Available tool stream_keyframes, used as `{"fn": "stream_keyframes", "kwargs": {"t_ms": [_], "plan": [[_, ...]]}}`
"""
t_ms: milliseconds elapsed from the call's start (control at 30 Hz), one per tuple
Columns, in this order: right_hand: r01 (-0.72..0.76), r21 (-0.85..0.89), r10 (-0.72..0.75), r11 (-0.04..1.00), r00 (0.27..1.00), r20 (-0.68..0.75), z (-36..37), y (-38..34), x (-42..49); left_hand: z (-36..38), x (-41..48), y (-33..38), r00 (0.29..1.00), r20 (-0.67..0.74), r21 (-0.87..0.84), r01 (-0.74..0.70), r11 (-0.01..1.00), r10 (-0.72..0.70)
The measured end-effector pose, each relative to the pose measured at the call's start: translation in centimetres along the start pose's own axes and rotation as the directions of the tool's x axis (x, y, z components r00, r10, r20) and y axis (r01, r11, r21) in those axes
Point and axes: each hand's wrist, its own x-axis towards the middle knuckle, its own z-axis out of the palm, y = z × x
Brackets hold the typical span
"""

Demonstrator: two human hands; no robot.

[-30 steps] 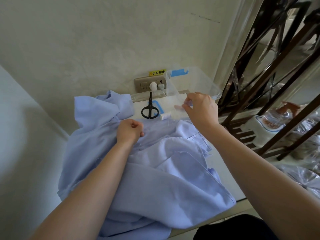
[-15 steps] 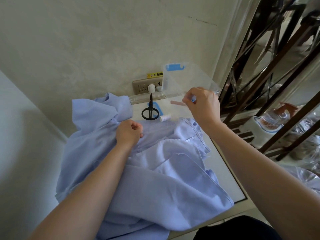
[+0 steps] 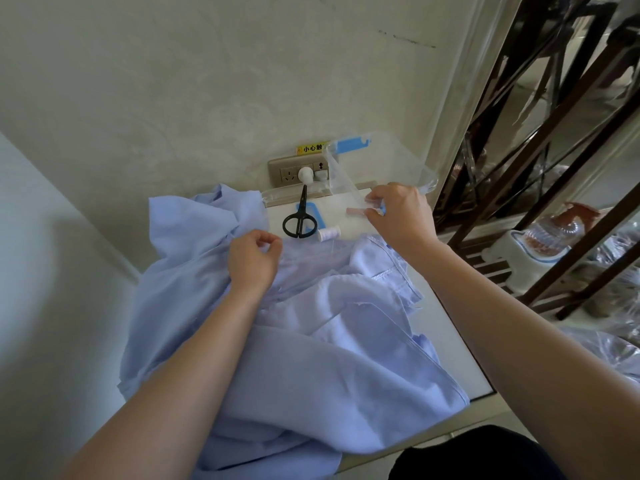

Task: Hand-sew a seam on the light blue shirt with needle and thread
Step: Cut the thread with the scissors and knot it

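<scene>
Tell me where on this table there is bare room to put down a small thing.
One bare strip: the white table right of the shirt, up to its front edge. The back is crowded: scissors, thread spool, clear box, and the right hand pinching a small pink piece. The left hand grips the shirt.

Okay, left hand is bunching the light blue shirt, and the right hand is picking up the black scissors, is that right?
Not quite. In the head view the left hand does bunch the light blue shirt, but the black scissors lie untouched on the table; the right hand pinches a small pinkish item by the clear box.
</scene>
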Motion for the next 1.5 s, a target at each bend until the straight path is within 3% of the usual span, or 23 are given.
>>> {"fn": "stream_keyframes", "kwargs": {"t_ms": [100,200,300,367,433,533,600,700,800,967,1133,1300,1400,1500], "plan": [[0.029,0.027,-0.030,0.999,0.999,0.019,-0.4,-0.4,-0.2,-0.3,-0.8,1.6,0.998,0.057,-0.178,-0.022,0.984,0.033],[0.075,0.084,-0.068,0.994,0.995,-0.075,-0.6,-1.0,-0.6,-0.6,-1.9,3.4,0.981,0.182,-0.373,0.001,0.928,0.072],[0.121,0.334,-0.105,0.935,0.992,-0.067,-0.3,-2.4,-1.4,-0.7,-2.6,4.7,0.956,0.268,-0.472,0.023,0.881,0.118],[-0.036,0.609,-0.054,0.793,0.990,0.130,-0.1,-3.8,-2.1,-0.9,-2.8,5.3,0.950,0.284,-0.495,0.028,0.868,0.131],[-0.270,0.770,-0.034,0.577,0.935,0.353,0.1,-5.1,-2.8,-0.9,-2.9,5.5,0.949,0.287,-0.516,0.040,0.856,0.129],[-0.522,0.817,-0.082,0.245,0.829,0.554,0.7,-5.9,-3.5,-1.0,-3.0,5.4,0.962,0.257,-0.537,0.061,0.841,0.095],[-0.578,0.797,-0.141,0.173,0.786,0.601,0.9,-6.0,-3.8,-1.2,-3.1,5.3,0.961,0.269,-0.544,0.097,0.834,0.063],[-0.591,0.777,-0.118,0.216,0.774,0.622,0.6,-6.1,-4.1,-1.5,-3.5,5.2,0.951,0.309,-0.550,0.166,0.818,0.015],[-0.567,0.767,-0.087,0.301,0.784,0.614,0.4,-5.8,-4.4,-1.8,-4.1,5.2,0.968,0.251,-0.549,0.144,0.823,-0.002],[-0.571,0.753,-0.077,0.327,0.778,0.623,0.1,-5.7,-4.8,-2.5,-5.1,5.2,0.973,0.231,-0.564,0.131,0.815,0.003],[-0.527,0.759,-0.010,0.383,0.819,0.573,-0.7,-5.8,-4.9,-3.8,-5.5,4.7,0.982,0.185,-0.556,0.129,0.821,-0.029],[-0.455,0.732,-0.011,0.506,0.846,0.534,-2.0,-6.1,-5.0,-5.5,-5.6,3.6,0.976,0.030,-0.390,-0.186,0.902,0.215],[-0.408,0.707,-0.020,0.578,0.859,0.511,-2.4,-6.5,-5.0,-6.1,-5.9,3.5,0.909,-0.028,-0.183,-0.414,0.892,0.416],[-0.377,0.670,-0.017,0.640,0.864,0.502,-2.8,-7.0,-5.2,-6.3,-6.0,3.4,0.803,-0.047,0.050,-0.592,0.804,0.594]]}}
